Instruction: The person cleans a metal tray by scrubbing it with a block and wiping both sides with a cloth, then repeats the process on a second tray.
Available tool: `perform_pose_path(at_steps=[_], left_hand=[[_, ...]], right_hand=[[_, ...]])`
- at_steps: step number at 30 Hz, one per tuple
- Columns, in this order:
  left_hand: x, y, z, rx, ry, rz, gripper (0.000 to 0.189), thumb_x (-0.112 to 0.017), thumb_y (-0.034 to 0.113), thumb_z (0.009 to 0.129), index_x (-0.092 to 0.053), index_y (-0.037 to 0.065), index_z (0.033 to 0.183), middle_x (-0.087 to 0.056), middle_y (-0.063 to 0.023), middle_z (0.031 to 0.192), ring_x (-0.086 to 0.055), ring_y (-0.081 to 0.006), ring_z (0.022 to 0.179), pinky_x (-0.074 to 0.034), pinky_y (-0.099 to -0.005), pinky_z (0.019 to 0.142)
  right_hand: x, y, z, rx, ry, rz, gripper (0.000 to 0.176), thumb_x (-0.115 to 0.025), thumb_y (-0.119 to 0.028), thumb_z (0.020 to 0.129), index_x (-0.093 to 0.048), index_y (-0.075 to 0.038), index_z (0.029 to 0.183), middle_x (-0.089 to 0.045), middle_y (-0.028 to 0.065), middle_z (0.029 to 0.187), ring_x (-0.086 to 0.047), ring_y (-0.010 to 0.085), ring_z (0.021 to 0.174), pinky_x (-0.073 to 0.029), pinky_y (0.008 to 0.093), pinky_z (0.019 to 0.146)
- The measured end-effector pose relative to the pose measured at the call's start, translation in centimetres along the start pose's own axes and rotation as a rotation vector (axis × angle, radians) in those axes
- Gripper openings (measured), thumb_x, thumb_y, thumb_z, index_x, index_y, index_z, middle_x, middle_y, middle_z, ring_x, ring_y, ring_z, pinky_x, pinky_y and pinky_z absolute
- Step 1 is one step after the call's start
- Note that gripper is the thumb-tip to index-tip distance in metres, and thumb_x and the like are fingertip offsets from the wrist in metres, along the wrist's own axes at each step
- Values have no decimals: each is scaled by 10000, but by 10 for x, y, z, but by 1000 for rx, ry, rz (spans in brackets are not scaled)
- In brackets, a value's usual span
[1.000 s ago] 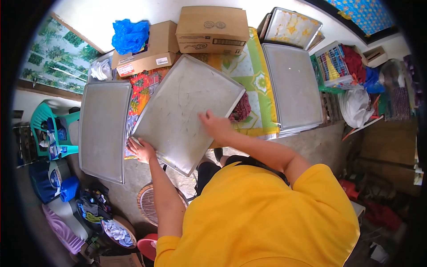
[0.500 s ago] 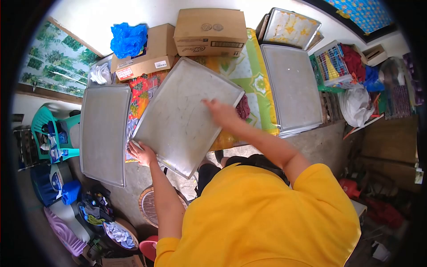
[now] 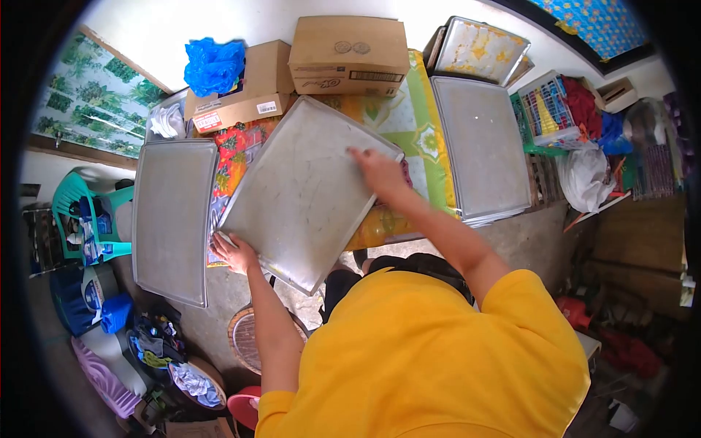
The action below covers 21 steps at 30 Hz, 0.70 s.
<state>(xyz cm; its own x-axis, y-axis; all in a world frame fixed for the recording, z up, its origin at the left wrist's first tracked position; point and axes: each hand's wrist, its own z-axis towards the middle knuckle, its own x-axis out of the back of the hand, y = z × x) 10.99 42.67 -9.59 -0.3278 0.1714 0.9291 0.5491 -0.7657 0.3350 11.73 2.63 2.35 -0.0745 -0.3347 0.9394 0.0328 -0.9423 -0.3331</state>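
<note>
A large grey metal baking tray lies turned at an angle on the table, its near corner jutting past the table edge. My left hand holds the tray's left corner, fingers over the rim. Above the tray's right part is my right hand, fingers curled in and blurred by motion. Whatever it may hold is hidden. A dark red cloth shows partly behind the tray's right corner.
Similar trays stand to the left and in a stack to the right. Cardboard boxes and a blue plastic bag are at the back. A stained tray leans by the wall. Crates stand at right.
My right hand has moved a little to the right over the tray. My left hand stays at the tray's left corner. The view has shifted slightly.
</note>
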Motion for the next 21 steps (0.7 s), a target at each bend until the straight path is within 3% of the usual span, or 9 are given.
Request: perform_pose_path(at_steps=[3,6,9,13,16,19,21], left_hand=[[-6,-6,2,-38,18,2,540,-410,471,969,-368,242,1456,-344,39,1515,-246,-231,1428,-315,-586,1036],[0,-1,1,-23,9,9,545,-412,467,967,-365,235,1458,-344,36,1515,-247,-234,1427,-321,-583,1035],[8,6,-2,26,-32,18,552,-412,464,966,-368,217,1457,-346,31,1514,-244,-241,1428,-313,-559,1052],[1,0,1,-18,-21,31,551,-404,453,968,-376,196,1455,-345,19,1516,-233,-256,1430,-285,-522,1086],[3,2,0,-20,-18,-9,547,-409,447,969,-377,195,1454,-347,19,1515,-231,-255,1431,-287,-523,1086],[5,3,-2,-25,-9,-26,543,-425,434,968,-381,190,1451,-350,22,1513,-231,-247,1431,-290,-525,1082],[5,3,0,-26,-9,-23,542,-429,432,967,-382,190,1450,-352,24,1512,-232,-243,1431,-292,-530,1078]], right_hand=[[-16,39,13,26,119,-147,398,-469,-102,875,-512,-220,1254,-600,135,881,-651,344,735,-538,445,627],[-25,-12,-20,1,-144,-156,375,-478,-116,878,-513,-220,1236,-605,140,851,-655,353,754,-535,444,632],[-14,-61,-42,76,-345,80,302,-493,-155,886,-509,-174,1187,-620,160,866,-653,388,786,-523,477,656],[-8,-25,4,-216,-234,233,234,-520,-203,904,-486,-111,1116,-636,171,932,-640,415,858,-501,515,706],[4,26,35,-274,-69,53,357,-658,-233,838,-479,-71,1101,-639,159,970,-637,399,898,-496,510,716],[0,32,39,-267,-211,-31,469,-740,-260,762,-481,-52,1093,-632,157,1007,-642,381,896,-497,501,713],[-19,1,20,-138,-251,40,512,-761,-276,730,-482,-49,1095,-623,165,1023,-640,368,912,-500,496,720]])
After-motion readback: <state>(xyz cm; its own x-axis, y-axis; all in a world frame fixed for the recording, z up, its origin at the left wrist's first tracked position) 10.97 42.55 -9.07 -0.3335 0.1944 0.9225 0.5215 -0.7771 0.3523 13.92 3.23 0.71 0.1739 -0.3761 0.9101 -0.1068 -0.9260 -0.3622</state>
